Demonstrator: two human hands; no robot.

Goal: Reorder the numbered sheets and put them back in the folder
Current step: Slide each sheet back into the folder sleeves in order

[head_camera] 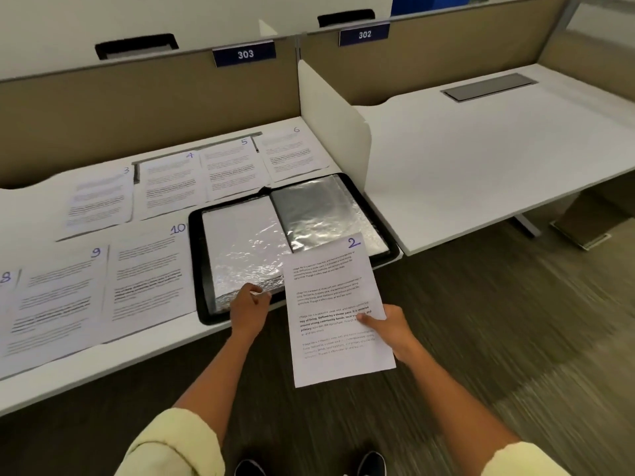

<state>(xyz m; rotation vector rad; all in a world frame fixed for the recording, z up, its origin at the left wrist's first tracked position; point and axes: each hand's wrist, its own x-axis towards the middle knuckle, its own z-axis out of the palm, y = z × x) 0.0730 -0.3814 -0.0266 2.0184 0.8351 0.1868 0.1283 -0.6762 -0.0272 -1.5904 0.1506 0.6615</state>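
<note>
Right hand (388, 333) is pinching sheet 2 (338, 310) over the open folder (202, 269), while left hand (248, 309) is gripping a plastic sleeve (247, 249) edge.

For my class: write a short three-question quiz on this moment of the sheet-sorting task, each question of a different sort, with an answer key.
1. True or false: the folder lies open on the desk.
2. Which number is on the sheet the right hand holds? A) 2 B) 5 C) 9
3. Fill in: the left hand pinches the near edge of a clear ______ in the folder.

Key
1. True; its sleeves are exposed.
2. A; sheet 2 is held above the folder's near right corner, while sheet 5 and sheet 9 lie on the desk.
3. Sleeve; the plastic sleeve on the left side.
</note>
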